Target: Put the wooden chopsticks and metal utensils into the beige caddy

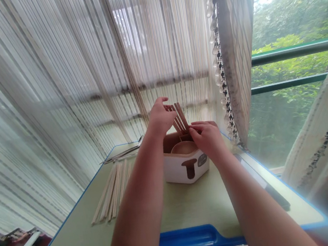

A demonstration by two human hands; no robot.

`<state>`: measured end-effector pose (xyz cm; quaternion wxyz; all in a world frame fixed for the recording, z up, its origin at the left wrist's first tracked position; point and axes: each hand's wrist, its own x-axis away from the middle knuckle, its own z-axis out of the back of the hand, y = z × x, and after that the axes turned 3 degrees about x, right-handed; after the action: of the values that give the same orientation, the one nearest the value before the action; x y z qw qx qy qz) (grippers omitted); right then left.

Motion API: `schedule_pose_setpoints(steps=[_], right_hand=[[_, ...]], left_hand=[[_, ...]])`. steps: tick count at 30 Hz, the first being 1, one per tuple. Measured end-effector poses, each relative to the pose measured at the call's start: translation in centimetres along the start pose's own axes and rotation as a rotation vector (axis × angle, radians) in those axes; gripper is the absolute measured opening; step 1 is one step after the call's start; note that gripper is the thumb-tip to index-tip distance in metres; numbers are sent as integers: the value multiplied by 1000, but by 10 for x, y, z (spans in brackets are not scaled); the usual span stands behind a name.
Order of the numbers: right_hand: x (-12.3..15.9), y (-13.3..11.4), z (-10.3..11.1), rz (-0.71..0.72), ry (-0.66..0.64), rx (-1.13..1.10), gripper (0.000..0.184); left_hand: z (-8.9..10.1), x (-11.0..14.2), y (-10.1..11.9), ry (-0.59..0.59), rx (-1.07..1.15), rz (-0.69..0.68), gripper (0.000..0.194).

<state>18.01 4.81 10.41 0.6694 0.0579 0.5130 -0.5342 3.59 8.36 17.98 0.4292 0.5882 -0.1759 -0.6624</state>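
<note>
A white utensil holder (179,169) with a brown mushroom mark stands near the middle of the pale green table (191,206). Several brown chopsticks (180,117) stand upright in its rear compartment. My left hand (161,117) is closed around their tops. My right hand (208,138) rests on the holder's right rim, fingers pressed against the chopsticks lower down. A wooden spoon bowl (184,148) lies inside the holder's front part.
A bundle of pale wooden chopsticks (112,191) lies on the table's left side. Metal cutlery (124,153) lies at the far left edge. A dark flat object (273,193) sits along the right edge. Striped curtains (83,69) hang right behind the table.
</note>
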Motion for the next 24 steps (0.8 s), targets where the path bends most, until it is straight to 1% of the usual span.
schedule_pose_setpoints(steps=[2, 5, 9, 13, 17, 20, 24], right_hand=[[0, 0, 0, 22, -15, 12, 25], [1, 1, -1, 41, -26, 20, 24], [1, 1, -1, 39, -22, -7, 24], [0, -1, -1, 49, -5, -10, 24], [-1, -1, 0, 30, -4, -12, 25], [-1, -1, 1, 17, -19, -13, 26], [-1, -2, 0, 20, -20, -5, 26]], left_hand=[[3, 0, -1, -36, -26, 6, 54], [4, -1, -6, -90, -43, -21, 50], [1, -1, -7, -68, -82, -88, 41], [-1, 0, -3, -54, -81, -110, 39], [-4, -3, -7, -78, -11, -90, 41], [-4, -5, -11, -106, 29, -73, 38], [-3, -2, -7, -80, -30, -26, 37]])
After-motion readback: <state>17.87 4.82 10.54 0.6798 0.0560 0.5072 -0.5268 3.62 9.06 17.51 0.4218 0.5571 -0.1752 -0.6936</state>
